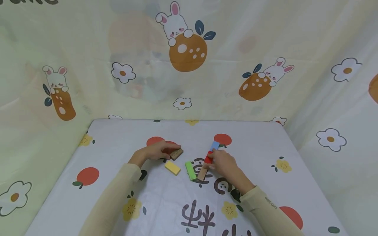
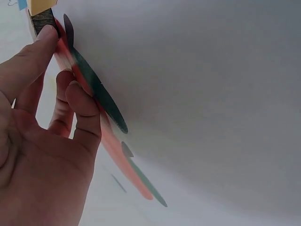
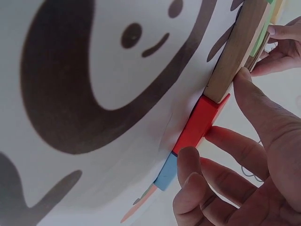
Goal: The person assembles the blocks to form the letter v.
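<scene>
Cream-coloured cloth makes the wall beyond the green block, printed with rabbits, fruits and flowers; high up and far to the left of that block, I see only the lower ends of some dark letters. White cloth lies under the green block, and on the near side of it are large brown characters, which I cannot read with certainty. Nearer than the block and to its right, the right sleeve bears dark lettering, too small for me to read.

The right hand, to the right of the green block, touches a red block and a tan block; whether it really grips, I cannot tell. The left hand, farther and to the left, pinches a dark brown block.

Tan, red and blue block lie end to end, slanting, the tan one just beside the green block. One yellow block lies to its left, apart.
</scene>
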The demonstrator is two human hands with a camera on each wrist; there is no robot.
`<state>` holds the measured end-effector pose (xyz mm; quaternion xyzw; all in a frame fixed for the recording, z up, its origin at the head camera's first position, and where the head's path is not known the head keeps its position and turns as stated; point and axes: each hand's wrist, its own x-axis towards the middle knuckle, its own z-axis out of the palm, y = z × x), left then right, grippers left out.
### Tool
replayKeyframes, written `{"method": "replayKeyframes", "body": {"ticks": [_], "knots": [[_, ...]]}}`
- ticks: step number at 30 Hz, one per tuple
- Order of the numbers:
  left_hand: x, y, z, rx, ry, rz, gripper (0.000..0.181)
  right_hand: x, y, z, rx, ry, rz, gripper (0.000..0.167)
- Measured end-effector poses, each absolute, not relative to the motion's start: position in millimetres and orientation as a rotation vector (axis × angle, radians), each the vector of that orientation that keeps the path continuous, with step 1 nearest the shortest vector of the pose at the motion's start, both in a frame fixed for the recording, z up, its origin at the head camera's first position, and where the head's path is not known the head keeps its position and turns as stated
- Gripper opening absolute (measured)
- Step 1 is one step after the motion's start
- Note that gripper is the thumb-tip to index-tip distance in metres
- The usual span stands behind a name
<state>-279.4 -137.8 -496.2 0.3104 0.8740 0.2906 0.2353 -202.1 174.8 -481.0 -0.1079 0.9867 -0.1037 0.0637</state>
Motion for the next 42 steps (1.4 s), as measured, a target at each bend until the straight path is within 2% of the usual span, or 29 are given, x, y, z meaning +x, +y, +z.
{"method": "replayKeyframes", "body": {"ticks": [24,42], "knots": [[-273,-137,-499,0.847,2.521,0.858,0.058,-201,175,-483,-0.319,2.988,-0.333,0.058],[-246,-105,-480,0.509,2.628,1.179,0.063,-201,174,-483,-0.339,2.993,-0.329,0.057]]}}
